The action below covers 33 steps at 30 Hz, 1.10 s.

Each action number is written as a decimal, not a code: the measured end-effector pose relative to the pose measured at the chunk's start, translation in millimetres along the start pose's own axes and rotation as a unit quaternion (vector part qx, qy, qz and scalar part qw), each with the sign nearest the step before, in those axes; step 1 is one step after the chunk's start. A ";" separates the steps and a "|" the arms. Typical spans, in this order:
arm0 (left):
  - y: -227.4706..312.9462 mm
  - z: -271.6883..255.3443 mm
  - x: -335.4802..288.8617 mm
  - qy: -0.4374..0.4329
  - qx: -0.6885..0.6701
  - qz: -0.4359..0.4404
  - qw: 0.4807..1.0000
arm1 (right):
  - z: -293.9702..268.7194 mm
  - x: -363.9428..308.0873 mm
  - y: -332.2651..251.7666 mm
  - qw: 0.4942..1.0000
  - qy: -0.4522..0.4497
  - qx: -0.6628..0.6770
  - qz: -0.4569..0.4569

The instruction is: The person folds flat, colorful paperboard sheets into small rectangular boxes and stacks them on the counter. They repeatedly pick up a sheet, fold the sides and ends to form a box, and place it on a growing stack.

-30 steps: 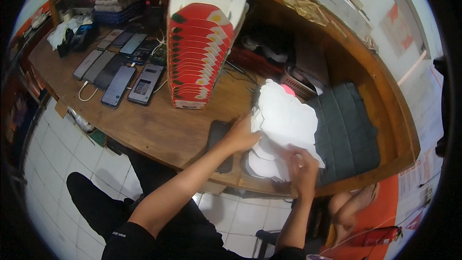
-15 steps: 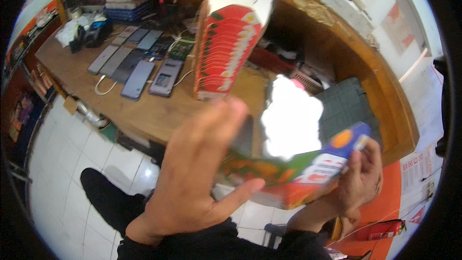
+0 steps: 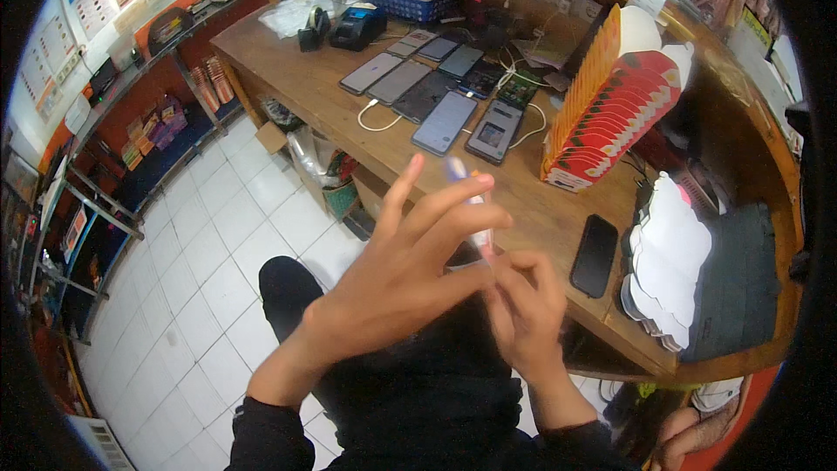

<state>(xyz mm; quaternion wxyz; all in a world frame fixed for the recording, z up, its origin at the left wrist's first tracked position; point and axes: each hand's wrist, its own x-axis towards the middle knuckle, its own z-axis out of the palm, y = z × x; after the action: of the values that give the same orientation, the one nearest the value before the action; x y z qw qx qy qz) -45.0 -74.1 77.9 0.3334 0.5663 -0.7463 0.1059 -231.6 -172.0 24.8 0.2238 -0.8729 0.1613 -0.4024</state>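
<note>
A paperboard food carton [image 3: 478, 218], blurred and seen nearly edge-on, is between my hands in front of the desk. My right hand [image 3: 527, 305] has its fingers closed on the lower end of it. With fingers spread, my left hand [image 3: 410, 262] reaches across the carton's near side, its thumb close to my right fingers. Much of the carton is hidden behind the left fingers. To the right on the desk stands a tall leaning stack of nested red cartons [image 3: 610, 118] with white flaps. Flat white scalloped carton blanks [image 3: 667, 253] lie in a pile near the desk's right end.
A black phone [image 3: 595, 255] lies near the front edge of the wooden desk [image 3: 523, 183]. Several phones [image 3: 445, 122] and white cables spread farther left. A dark green padded item [image 3: 737, 279] is beside the blanks. Another person's limb [image 3: 693, 432] shows at lower right.
The view has swung left, so the desk things appear farther right. The carton, earlier broad and colourful with the left hand raised beside it, is now edge-on between both hands.
</note>
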 end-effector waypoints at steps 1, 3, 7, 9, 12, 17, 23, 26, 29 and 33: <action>-5.5 -5.2 -0.5 -0.010 0.038 0.007 0.999 | 7.4 5.1 2.5 1.000 -0.003 0.025 0.000; -16.1 -12.7 -1.5 -0.025 0.050 0.035 0.998 | 17.2 15.0 5.7 0.997 0.003 0.080 -0.005; -21.8 -23.1 -27.7 0.183 0.070 -0.132 0.972 | 24.9 27.2 6.0 0.992 0.025 0.106 0.056; -22.8 -24.1 -49.4 0.250 0.027 -0.321 0.913 | 31.3 31.4 7.3 0.962 0.057 0.241 0.114; -27.1 -7.5 -75.0 0.062 -0.411 -0.433 0.800 | 40.6 35.5 15.2 0.930 0.083 0.322 0.158; -21.5 49.1 -91.2 0.226 -0.417 -0.437 0.764 | 55.6 30.9 26.3 0.982 0.052 0.166 0.072; -26.1 46.9 -104.7 0.126 -0.592 -0.465 0.646 | 75.1 26.7 34.3 0.979 0.062 0.175 0.088; -26.8 46.2 -104.6 0.110 -0.648 -0.449 0.605 | 74.8 28.6 47.4 0.990 0.033 0.132 -0.025; -28.7 46.3 -104.8 0.073 -0.650 -0.454 0.605 | 69.3 28.3 61.2 0.989 -0.043 0.106 -0.099; -30.2 43.3 -107.1 0.050 -0.707 -0.475 0.522 | 61.7 26.6 74.9 0.981 -0.076 0.135 -0.117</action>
<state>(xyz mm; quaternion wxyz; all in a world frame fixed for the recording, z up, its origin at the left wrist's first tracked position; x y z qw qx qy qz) -19.1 -24.4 -27.6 0.6615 0.4092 -0.1787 -0.6026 -174.8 -231.6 -33.0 0.3026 -0.8755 -0.0153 -0.3764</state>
